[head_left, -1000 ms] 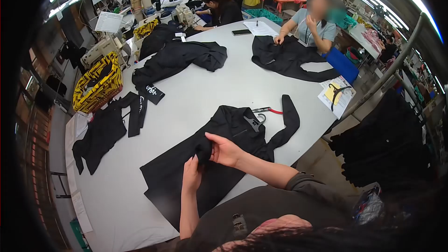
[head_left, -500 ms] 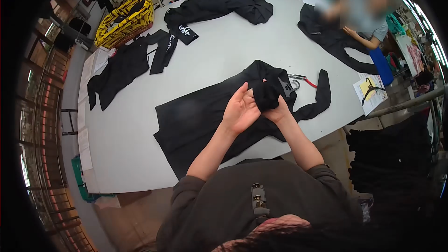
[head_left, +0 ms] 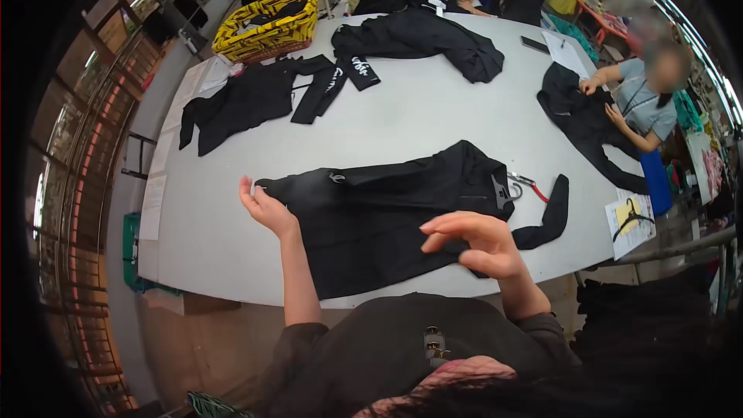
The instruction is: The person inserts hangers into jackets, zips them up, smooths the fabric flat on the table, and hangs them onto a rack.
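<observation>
Blk. garment (head_left: 371, 220), matte cloth, spread on white tbl. (head_left: 433, 116); R hand (head_left: 484, 244), open & empty above garment, hides part of it. L hand (head_left: 271, 211) at garment's left end, grip unclear; grey hanger (head_left: 501, 188) at garment's collar, partly hidden, hook curved.

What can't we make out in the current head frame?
All head view:
- Left hand: contact with the sleeve end unclear; they overlap in the picture.
- Black garment: part of it hidden behind the right hand.
- Grey hanger: mostly hidden inside the collar.
- Papers: print too small, partly covered by the black hanger.
- Co-worker's face: blurred.
</observation>
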`<state>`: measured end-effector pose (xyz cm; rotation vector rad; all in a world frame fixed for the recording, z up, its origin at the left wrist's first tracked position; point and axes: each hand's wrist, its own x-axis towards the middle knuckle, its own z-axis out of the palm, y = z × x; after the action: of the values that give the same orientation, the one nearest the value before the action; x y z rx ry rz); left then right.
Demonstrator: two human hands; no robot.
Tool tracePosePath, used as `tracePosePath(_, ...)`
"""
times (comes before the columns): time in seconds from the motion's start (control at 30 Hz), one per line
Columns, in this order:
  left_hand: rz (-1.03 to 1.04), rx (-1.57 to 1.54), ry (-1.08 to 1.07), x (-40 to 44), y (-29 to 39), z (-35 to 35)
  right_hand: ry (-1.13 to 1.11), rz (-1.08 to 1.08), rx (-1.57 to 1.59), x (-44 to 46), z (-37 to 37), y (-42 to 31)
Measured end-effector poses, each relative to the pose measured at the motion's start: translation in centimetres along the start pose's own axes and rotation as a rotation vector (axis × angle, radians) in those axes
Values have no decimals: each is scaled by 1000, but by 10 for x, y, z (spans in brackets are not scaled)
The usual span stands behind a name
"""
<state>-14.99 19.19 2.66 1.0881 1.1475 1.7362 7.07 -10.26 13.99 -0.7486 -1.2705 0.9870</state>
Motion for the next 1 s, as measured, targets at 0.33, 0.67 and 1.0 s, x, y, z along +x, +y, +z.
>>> tracePosePath(0.33, 315, 793, -701, -12, -147, 25, -567, -448, 265, 1, 21, -48)
tracePosePath(0.67, 446, 983, -702, -51, -160, -41, 588, 319, -75, -56, -108, 24)
tracePosePath(1.0, -79, 880, -494, -68, -134, -122, 1086, 893, -381, -129, -270, 189)
